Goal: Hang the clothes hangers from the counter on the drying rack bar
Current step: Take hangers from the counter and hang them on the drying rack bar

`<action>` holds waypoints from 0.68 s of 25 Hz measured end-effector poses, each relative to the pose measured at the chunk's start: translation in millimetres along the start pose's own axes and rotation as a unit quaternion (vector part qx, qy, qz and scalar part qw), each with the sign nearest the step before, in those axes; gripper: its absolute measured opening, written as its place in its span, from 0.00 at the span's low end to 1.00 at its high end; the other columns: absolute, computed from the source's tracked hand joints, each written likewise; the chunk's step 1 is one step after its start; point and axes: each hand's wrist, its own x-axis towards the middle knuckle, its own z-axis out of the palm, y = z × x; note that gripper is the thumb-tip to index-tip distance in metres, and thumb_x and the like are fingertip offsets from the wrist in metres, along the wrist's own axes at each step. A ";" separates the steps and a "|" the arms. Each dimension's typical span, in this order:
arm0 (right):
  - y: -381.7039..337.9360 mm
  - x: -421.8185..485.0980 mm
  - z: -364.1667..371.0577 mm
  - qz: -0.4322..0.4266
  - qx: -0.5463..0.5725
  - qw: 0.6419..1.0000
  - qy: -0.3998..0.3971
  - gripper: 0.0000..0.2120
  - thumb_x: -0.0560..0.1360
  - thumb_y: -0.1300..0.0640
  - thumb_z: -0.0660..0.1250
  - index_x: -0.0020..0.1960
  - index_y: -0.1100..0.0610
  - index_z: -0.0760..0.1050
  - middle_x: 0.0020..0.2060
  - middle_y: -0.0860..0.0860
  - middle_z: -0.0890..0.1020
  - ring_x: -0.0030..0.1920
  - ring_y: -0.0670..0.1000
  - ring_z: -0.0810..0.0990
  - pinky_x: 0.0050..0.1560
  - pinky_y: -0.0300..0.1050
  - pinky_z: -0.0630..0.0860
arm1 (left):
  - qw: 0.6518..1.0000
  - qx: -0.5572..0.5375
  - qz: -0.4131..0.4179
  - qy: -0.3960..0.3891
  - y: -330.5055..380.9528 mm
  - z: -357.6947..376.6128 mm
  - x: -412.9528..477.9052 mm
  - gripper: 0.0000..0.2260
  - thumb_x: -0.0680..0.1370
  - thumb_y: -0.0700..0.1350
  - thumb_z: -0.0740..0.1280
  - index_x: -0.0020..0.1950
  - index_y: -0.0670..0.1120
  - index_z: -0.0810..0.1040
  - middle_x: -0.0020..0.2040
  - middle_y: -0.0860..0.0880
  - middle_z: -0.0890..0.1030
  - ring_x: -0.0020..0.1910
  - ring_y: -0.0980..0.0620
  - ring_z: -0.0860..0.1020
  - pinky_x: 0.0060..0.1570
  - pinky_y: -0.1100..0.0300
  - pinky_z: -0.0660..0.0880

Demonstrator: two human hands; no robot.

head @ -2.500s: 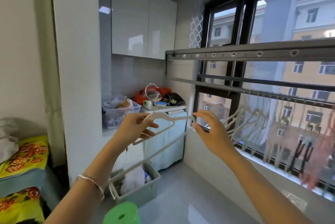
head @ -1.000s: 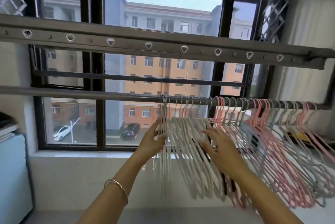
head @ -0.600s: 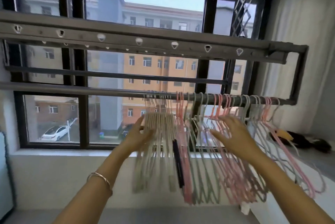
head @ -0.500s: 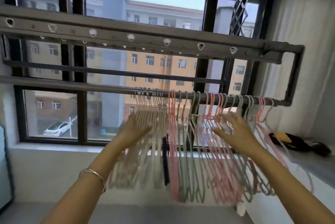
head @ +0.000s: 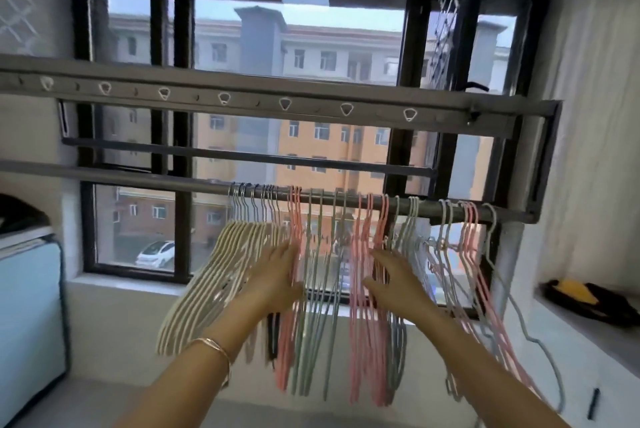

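Several hangers hang from the drying rack bar (head: pixel 145 179) in front of the window: a cream bundle (head: pixel 221 271) at the left, then pink hangers (head: pixel 363 306) and grey-green hangers (head: pixel 317 316), with more pink and grey ones at the right. My left hand (head: pixel 277 275) lies flat against the right side of the cream bundle, fingers spread. My right hand (head: pixel 394 280) presses, fingers apart, against the pink and grey hangers in the middle. Neither hand grips a hanger.
An upper rack beam (head: pixel 311 98) with several triangular holes runs above the bar. A white appliance (head: pixel 27 306) stands at the left. A ledge (head: pixel 588 334) at the right carries a dark and yellow item (head: pixel 581 292). A grey cable (head: pixel 540 344) hangs beside the ledge.
I turned from the counter to the rack, where the white hanger now hangs. Both hands have been pushing along the hanging hangers; the cream bundle has swung out to the left.
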 end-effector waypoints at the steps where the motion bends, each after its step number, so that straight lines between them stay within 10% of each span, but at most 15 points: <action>1: -5.7 0.0 -1.2 -0.014 -0.033 0.999 0.012 0.28 0.76 0.45 0.61 0.74 0.47 0.57 0.76 0.47 0.55 0.76 0.50 0.46 0.75 0.57 0.48 | 1.000 -0.003 0.019 0.011 1.2 -4.3 -0.9 0.32 0.78 0.55 0.61 0.77 0.53 0.48 0.78 0.53 0.49 0.77 0.49 0.47 0.74 0.49 0.46; 6: -68.5 26.3 -11.4 -0.180 -0.236 0.943 0.150 0.30 0.75 0.35 0.48 0.74 0.45 0.53 0.76 0.46 0.51 0.76 0.50 0.44 0.72 0.49 0.34 | 0.968 -0.040 -0.065 0.240 -32.6 -45.5 15.9 0.37 0.74 0.65 0.59 0.77 0.51 0.50 0.78 0.47 0.51 0.77 0.47 0.49 0.74 0.49 0.47; 12: -137.4 111.3 13.6 -0.193 -0.231 0.952 0.048 0.31 0.75 0.37 0.57 0.74 0.45 0.55 0.75 0.49 0.58 0.74 0.54 0.56 0.73 0.56 0.50 | 0.984 0.027 -0.096 0.145 -61.0 -52.2 26.4 0.45 0.71 0.68 0.61 0.75 0.58 0.35 0.76 0.49 0.35 0.76 0.42 0.38 0.72 0.40 0.41; 17: -140.0 134.8 11.9 -0.172 -0.165 0.971 0.033 0.24 0.74 0.43 0.64 0.68 0.45 0.64 0.65 0.48 0.74 0.61 0.52 0.75 0.60 0.52 0.73 | 0.979 0.151 0.062 0.125 -56.9 -91.6 77.0 0.39 0.74 0.62 0.63 0.77 0.56 0.43 0.78 0.51 0.49 0.77 0.47 0.45 0.74 0.44 0.41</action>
